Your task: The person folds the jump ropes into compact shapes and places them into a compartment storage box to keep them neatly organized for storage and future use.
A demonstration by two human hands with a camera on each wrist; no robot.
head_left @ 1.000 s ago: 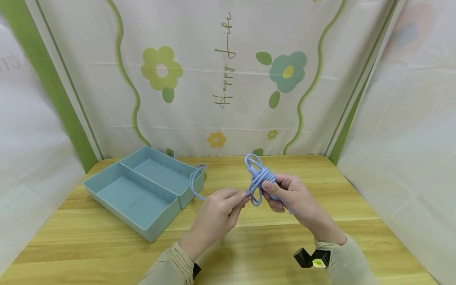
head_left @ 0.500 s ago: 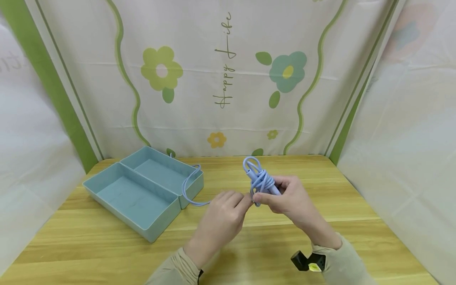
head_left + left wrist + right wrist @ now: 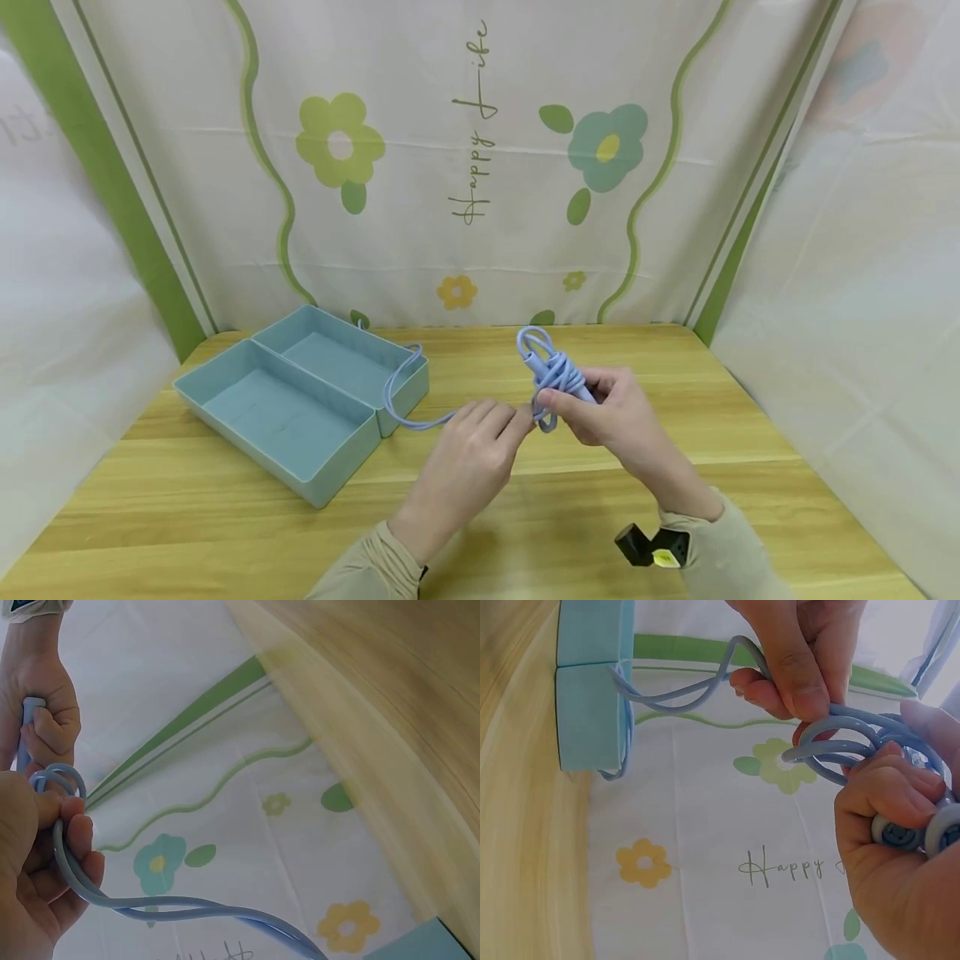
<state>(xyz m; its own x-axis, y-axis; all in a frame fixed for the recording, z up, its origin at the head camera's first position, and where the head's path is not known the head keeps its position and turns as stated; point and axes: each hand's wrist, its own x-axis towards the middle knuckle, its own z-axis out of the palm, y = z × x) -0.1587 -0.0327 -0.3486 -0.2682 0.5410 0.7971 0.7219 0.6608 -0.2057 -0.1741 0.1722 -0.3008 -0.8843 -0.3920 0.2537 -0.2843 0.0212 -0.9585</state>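
Note:
In the head view a periwinkle-blue jump rope [image 3: 561,372] has its cord wound several times around its two handles. My right hand [image 3: 626,421] grips the handles, thumb lying over the windings. Round handle ends [image 3: 898,832] poke out of that hand in the right wrist view. Just to the left, my left hand [image 3: 467,454] pinches the cord close to the bundle. From the left fingers a doubled length of cord [image 3: 169,907] runs away, seen clearly in the left wrist view. In the head view this slack drapes over the box's right corner and passes behind it.
A pale blue-green two-compartment box [image 3: 352,450] stands on the left of the wooden table [image 3: 600,533]. A white curtain [image 3: 420,200] with printed flowers hangs behind the table, with more sheeting at both sides. Each wrist wears a black device, the right one [image 3: 652,546] plainer to see.
My left hand has moved slightly right, up against the bundle. The windings have shifted, and the slack cord by the box now hangs lower and further left than one second ago.

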